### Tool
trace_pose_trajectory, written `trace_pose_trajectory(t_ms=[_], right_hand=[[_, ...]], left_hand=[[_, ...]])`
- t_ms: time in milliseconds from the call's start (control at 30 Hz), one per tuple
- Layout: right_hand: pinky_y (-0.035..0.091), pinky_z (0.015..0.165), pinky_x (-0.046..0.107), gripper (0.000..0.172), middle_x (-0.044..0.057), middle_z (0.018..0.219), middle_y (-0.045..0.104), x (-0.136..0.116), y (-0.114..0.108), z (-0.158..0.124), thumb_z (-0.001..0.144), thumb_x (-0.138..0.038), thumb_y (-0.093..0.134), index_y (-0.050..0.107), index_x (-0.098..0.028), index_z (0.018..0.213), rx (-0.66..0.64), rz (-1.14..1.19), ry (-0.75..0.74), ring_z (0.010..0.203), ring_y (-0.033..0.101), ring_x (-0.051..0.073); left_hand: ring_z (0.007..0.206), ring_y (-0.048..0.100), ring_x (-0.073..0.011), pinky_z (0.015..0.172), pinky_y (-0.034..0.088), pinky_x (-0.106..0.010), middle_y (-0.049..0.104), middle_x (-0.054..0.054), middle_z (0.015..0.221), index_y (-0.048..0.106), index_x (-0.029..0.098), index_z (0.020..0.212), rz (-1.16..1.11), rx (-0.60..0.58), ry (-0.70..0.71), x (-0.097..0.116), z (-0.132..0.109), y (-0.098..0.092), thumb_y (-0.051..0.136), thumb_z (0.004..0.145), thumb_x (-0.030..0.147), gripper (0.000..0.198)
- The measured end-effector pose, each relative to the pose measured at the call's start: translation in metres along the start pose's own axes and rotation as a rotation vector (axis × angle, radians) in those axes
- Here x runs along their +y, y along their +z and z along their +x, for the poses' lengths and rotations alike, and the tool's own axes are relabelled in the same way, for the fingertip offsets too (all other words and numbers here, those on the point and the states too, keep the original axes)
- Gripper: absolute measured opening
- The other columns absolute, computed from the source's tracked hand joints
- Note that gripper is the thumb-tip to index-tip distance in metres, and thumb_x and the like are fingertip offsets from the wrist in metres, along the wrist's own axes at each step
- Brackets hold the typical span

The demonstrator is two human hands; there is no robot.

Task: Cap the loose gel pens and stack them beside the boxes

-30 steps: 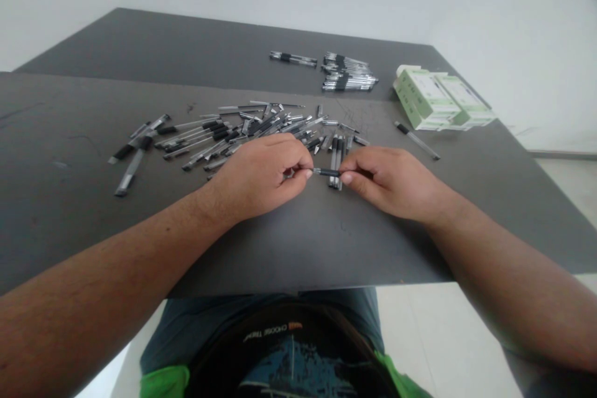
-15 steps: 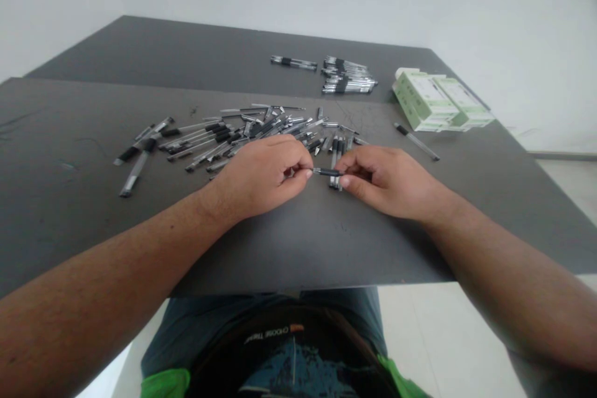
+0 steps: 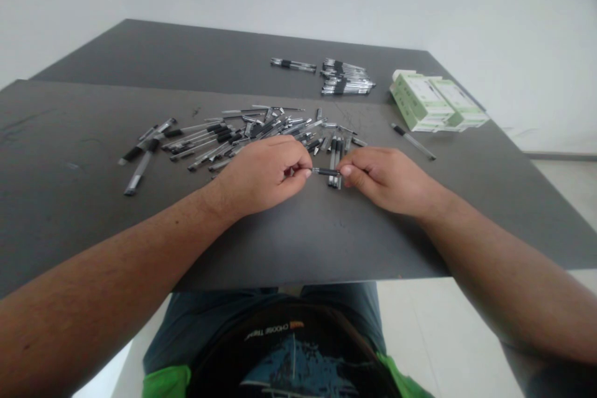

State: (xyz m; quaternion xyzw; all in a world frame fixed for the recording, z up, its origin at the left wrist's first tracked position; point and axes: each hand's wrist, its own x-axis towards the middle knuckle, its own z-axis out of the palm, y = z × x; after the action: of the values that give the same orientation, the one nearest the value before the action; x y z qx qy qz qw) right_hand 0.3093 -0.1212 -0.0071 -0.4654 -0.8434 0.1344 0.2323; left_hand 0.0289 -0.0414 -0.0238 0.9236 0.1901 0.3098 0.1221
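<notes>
Head view: a pen (image 3: pixel 325 171) is held level just above the near middle of the dark grey table (image 3: pixel 69 137), its length running left to right. The left hand (image 3: pixel 261 177) pinches one end between thumb and forefinger with the other fingers curled in. The right hand (image 3: pixel 387 179) pinches the other end the same way, so both grips are narrow and closed on the pen. Only a short dark stretch of it shows between the fingertips; whether the hands rest on the table cannot be told.

Just behind the pen, a small row of pens (image 3: pixel 336 152) lies side by side, pointing away from the person. Beyond the left hand spreads a loose heap of pens (image 3: pixel 242 130), black-gripped and clear-barrelled, crossing one another at many angles. A few stray pens (image 3: pixel 140 161) lie apart at its left edge.

To the right, well apart from the heap, a single pen (image 3: pixel 413 140) lies at a slant. Near it stand green and white boxes (image 3: pixel 436 102), set close together by the table's right edge. Farther back, a tidy stack of pens (image 3: pixel 347 78) lies in line, with a pair of pens (image 3: pixel 293 64) just to its left.

Both bare forearms reach in from the bottom corners, and the person's dark printed shirt (image 3: pixel 289 348) shows below the table's near edge
</notes>
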Motion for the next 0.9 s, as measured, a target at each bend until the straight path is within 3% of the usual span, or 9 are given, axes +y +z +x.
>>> trace_pose_trajectory(t_ms=[133,300,433,567,700,833,900], right_hand=[[0.050,0.075,0.031,0.017,0.004,0.091,0.082,0.0000,-0.0002,0.0005,0.108,-0.038,0.071,0.076,-0.022,0.105,0.010,0.001,0.025,0.081,0.073,0.020],[0.049,0.076,0.033,0.030,0.006,0.091,0.082,-0.0001,0.0003,0.0006,0.116,-0.041,0.057,0.076,-0.022,0.102,-0.011,-0.001,-0.005,0.081,0.073,0.021],[0.049,0.073,0.031,0.014,0.003,0.089,0.080,-0.0014,0.0000,0.0004,0.107,-0.035,0.070,0.075,-0.022,0.104,0.020,0.021,0.031,0.077,0.072,0.020],[0.050,0.078,0.033,0.027,0.006,0.091,0.081,-0.0014,-0.0007,0.0003,0.116,-0.038,0.058,0.076,-0.023,0.102,0.001,-0.005,-0.014,0.084,0.074,0.022],[0.049,0.074,0.030,0.016,0.004,0.091,0.081,-0.0004,-0.0003,-0.0001,0.109,-0.037,0.071,0.076,-0.022,0.104,0.014,0.001,0.000,0.080,0.073,0.020],[0.049,0.076,0.031,0.027,0.005,0.090,0.081,-0.0002,0.0000,-0.0001,0.116,-0.037,0.059,0.077,-0.023,0.102,-0.009,-0.024,-0.037,0.082,0.073,0.020],[0.050,0.076,0.031,0.023,0.005,0.092,0.081,-0.0007,0.0001,-0.0002,0.115,-0.037,0.062,0.076,-0.022,0.105,-0.003,0.003,-0.022,0.081,0.074,0.020]], left_hand=[[0.081,0.071,-0.0195,0.080,0.055,-0.034,0.076,-0.002,0.090,0.074,0.021,0.096,0.001,0.005,0.001,0.0002,-0.0005,0.0001,0.066,0.099,0.019,0.009],[0.081,0.070,-0.0189,0.080,0.055,-0.033,0.075,-0.001,0.089,0.074,0.020,0.096,-0.001,0.000,0.014,0.0005,-0.0011,-0.0008,0.066,0.099,0.019,0.009],[0.080,0.068,-0.0184,0.080,0.054,-0.032,0.075,-0.001,0.090,0.073,0.020,0.096,0.004,0.002,0.007,0.0015,-0.0011,-0.0019,0.066,0.100,0.018,0.009],[0.079,0.068,-0.0184,0.080,0.055,-0.033,0.075,-0.002,0.091,0.074,0.020,0.097,0.003,-0.008,0.008,0.0023,-0.0008,-0.0025,0.065,0.100,0.018,0.010],[0.078,0.067,-0.0180,0.080,0.055,-0.033,0.075,-0.002,0.092,0.074,0.020,0.097,0.002,-0.010,0.003,0.0030,-0.0010,-0.0026,0.065,0.101,0.018,0.010],[0.078,0.067,-0.0183,0.080,0.055,-0.033,0.075,-0.002,0.091,0.074,0.020,0.096,0.005,-0.012,0.002,0.0039,-0.0014,-0.0031,0.064,0.100,0.018,0.011],[0.079,0.068,-0.0185,0.080,0.055,-0.033,0.075,-0.002,0.091,0.073,0.020,0.096,0.005,-0.010,-0.003,0.0036,-0.0015,-0.0032,0.065,0.100,0.018,0.010]])
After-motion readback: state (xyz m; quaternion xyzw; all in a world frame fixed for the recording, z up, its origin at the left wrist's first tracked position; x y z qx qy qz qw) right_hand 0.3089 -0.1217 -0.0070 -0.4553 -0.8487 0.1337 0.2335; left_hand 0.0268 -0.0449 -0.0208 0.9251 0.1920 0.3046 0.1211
